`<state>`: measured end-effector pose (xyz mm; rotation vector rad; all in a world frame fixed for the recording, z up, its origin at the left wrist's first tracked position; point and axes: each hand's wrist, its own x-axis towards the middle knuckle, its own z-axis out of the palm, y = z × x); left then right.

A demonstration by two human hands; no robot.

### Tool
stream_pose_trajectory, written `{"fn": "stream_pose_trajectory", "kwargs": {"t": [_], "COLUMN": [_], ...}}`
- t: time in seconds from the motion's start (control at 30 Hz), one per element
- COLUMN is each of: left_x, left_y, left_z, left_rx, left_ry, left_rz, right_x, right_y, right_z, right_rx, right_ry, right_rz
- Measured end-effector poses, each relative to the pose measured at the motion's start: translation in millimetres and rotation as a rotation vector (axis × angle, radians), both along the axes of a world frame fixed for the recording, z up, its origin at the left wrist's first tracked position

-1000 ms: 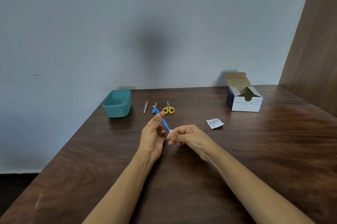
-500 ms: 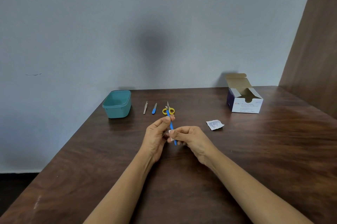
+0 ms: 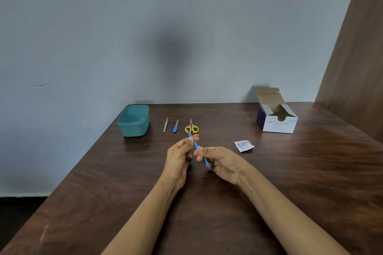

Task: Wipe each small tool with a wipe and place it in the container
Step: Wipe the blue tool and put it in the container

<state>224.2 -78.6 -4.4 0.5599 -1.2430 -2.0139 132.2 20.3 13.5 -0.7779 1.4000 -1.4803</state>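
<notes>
Blue plastic seems to make up the slim tool (image 3: pixel 196 144), which is held in the air above the table (image 3: pixel 290 171) between both hands, slanting from a far tip near the yellow scissors (image 3: pixel 191 128) down toward the person. The left hand (image 3: pixel 179 157) pinches its upper part between thumb and fingertip, a grip that steadies the shaft and leaves the rest bare for cleaning. The right hand (image 3: pixel 222 161) has its fingers curled round the lower shaft, and a sliver of white at the grip is most likely the wipe (image 3: pixel 199 149) folded about the tool, though most of it is hidden. I judge this to be the rubbing stroke on this tool, with the drop-off not yet made. Beyond the hands, the scissors, a blue-handled tool (image 3: pixel 175 126) and metal tweezers (image 3: pixel 165 125) lie side by side in a row, each apart from the next, probably set out so that each can be picked up in turn. Just left of that row stands the teal container (image 3: pixel 134 121), open-topped, and nothing can be seen inside it from this angle. To the right lie a torn wrapper (image 3: pixel 243 146), cast aside near the working hand, and further back an opened swab box (image 3: pixel 277 119) with its flap up.
</notes>
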Motion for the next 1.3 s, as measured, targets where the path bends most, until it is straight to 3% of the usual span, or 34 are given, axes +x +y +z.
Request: {"fn": "stream_pose_trajectory", "kwargs": {"t": [0.23,0.33,0.5,1.17,1.3], "left_x": [1.8,2.3,6.2,27.6,36.8], "left_y": [-6.0,-3.1,-1.2,-17.8,-43.5], "left_z": [1.7,5.0,8.9,33.1,55.3], "left_rx": [0.085,0.11,0.112,-0.065,-0.062], "left_ry": [0.032,0.055,0.079,-0.01,-0.019], "left_rz": [0.134,0.156,0.188,0.287,0.416], "right_x": [9.3,7.3,10.6,26.3,22.1], "right_y": [-3.8,-5.4,-3.8,-22.5,-32.2], "right_z": [-1.9,-3.4,-1.9,-8.1,-9.8], "right_rx": [0.006,0.04,0.029,-0.07,-0.068], "right_ry": [0.152,0.048,-0.105,0.134,0.103], "right_rz": [-0.134,-0.181,-0.058,-0.117,-0.116]}}
